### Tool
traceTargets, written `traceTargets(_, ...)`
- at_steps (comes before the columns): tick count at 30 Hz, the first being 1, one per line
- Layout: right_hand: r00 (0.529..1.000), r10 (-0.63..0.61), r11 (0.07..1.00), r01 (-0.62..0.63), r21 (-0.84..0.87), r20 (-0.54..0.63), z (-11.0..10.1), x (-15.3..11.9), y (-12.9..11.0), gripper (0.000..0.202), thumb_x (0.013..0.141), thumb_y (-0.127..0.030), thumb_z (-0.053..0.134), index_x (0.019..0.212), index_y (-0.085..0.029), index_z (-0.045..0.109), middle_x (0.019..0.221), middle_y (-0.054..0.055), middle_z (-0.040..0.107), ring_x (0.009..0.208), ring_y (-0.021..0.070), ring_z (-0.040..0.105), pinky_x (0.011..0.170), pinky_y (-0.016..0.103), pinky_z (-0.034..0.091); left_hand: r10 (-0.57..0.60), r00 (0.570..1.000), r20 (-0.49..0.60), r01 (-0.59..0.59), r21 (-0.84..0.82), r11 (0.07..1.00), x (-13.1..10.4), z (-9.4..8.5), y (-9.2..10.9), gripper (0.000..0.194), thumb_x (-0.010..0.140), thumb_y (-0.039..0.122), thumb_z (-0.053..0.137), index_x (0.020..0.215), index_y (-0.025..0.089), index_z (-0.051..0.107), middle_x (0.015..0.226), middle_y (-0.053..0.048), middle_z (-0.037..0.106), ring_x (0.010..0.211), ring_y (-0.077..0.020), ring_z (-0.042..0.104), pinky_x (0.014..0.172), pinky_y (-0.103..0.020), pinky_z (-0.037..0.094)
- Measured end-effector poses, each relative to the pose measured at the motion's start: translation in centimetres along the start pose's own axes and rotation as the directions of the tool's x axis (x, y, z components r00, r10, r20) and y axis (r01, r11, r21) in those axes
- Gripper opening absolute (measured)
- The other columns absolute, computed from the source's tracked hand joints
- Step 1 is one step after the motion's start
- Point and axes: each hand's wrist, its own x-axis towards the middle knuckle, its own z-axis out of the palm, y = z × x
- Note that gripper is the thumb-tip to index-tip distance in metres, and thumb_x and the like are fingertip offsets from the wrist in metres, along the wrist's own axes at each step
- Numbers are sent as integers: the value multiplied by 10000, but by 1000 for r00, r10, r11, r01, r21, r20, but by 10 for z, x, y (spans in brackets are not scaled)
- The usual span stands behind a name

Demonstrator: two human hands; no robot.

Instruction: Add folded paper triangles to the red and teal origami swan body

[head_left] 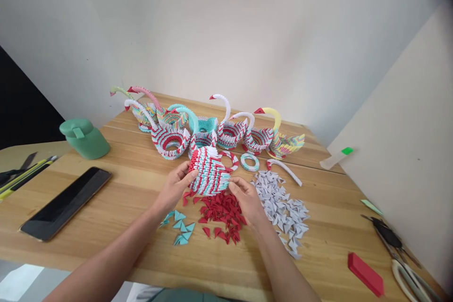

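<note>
Between my two hands is a paper swan body (209, 174) of folded red, white and teal pieces, raised above the table and tilted. My left hand (180, 180) grips its left edge, thumb on the near face. My right hand (247, 197) pinches its right edge near the bottom. Below it lies a pile of red folded paper triangles (224, 214), with several teal triangles (183, 230) to the left. White paper triangles (283, 207) are heaped to the right of my right hand.
Finished paper swans (171, 142) stand along the back. Two paper rings, one being teal and white (249, 162), and a white curved neck (286, 171) lie before them. A phone (67, 202) and green container (85, 138) are left; a red box (365, 273) and scissors (406, 269) right.
</note>
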Motion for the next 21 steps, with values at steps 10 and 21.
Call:
traceTargets(10,999,-19,1000,18,-22,-33,1,-1,-7,229,776,-413,734,768,-192,672,692,-23,606,660,135,514,652,252,395,-27,999,41,26,31,999,-3,12,9,579,626,271,837,1113,141,551,1079,-100,707,970,-247,673,856,-341,533)
traceTargets(21,1000,-9,999,10,-45,14,2,-3,-3,248,808,-427,701,753,-199,620,675,-34,586,634,131,496,619,251,380,-18,999,50,17,32,999,-5,14,5,583,643,275,826,1131,144,534,1113,-108,699,981,-250,676,861,-352,537)
